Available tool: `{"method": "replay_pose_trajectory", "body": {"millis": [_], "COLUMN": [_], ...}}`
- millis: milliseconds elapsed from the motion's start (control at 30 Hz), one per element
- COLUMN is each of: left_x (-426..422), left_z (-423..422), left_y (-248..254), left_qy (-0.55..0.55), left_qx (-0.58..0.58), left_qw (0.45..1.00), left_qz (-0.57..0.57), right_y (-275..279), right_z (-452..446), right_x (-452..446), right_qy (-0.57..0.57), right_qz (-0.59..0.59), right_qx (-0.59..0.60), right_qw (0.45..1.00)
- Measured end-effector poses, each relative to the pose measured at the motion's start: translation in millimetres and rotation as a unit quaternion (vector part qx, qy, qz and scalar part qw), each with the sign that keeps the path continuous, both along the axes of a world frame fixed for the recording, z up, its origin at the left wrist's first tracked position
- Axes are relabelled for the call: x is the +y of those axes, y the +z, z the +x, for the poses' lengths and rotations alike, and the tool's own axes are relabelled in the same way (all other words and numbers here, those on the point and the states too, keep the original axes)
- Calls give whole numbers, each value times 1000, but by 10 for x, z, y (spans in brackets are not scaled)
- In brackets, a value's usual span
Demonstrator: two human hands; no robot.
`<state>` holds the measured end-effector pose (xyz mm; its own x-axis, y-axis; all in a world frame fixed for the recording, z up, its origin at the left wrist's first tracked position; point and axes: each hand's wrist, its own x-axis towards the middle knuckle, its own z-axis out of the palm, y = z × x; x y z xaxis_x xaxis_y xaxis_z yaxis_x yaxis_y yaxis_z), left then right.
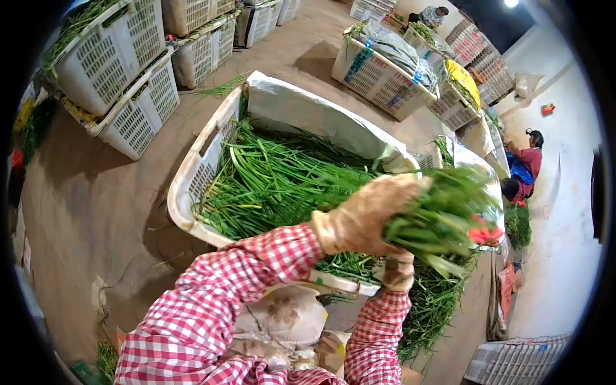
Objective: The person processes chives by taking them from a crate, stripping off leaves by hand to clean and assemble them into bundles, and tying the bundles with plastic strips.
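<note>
My left hand (369,215), in a tan work glove, is closed around a bunch of long green leaves that look like chives (439,221). The bunch is blurred and fans out to the right above the crate's edge. Just below it is my right hand (399,271), also gloved; the leaves and my left hand hide its fingers, so I cannot make out its grip. Beneath my arms stands a white plastic crate (192,186) lined with a pale sheet and filled with loose chives (276,179).
Stacked crates (106,70) of greens stand at the upper left, and covered crates (385,77) at the upper right. More greens (430,308) hang right of my crate. One person (526,167) sits by the right wall, another (431,17) at the back. A pale slatted crate (513,362) lies lower right.
</note>
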<state>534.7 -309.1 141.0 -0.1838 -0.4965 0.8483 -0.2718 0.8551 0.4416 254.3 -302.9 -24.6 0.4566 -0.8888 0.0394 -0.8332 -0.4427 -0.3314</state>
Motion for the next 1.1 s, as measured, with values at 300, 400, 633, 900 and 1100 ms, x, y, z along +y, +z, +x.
{"method": "replay_pose_trajectory", "body": {"millis": [300,400,633,900,1100], "left_x": [909,906,1309,1468,1707], "left_z": [-949,-928,-1357,-1456,-1618], "left_y": [1660,1418,149,-429,-290], "left_qy": [-189,-339,-539,-576,-602], "left_qx": [106,164,483,511,531], "left_qw": [971,921,525,427,374], "left_qz": [-96,100,447,474,465], "right_y": [2479,2979,2518,1965,1958], "right_z": [-154,-27,455,408,-92], "right_x": [1097,1457,1456,2741,3120], "right_qy": [-4,40,-78,-187,-294], "right_qz": [-221,-280,-193,-102,-120], "right_qx": [-87,-96,-185,124,115], "right_qw": [971,955,961,969,941]}}
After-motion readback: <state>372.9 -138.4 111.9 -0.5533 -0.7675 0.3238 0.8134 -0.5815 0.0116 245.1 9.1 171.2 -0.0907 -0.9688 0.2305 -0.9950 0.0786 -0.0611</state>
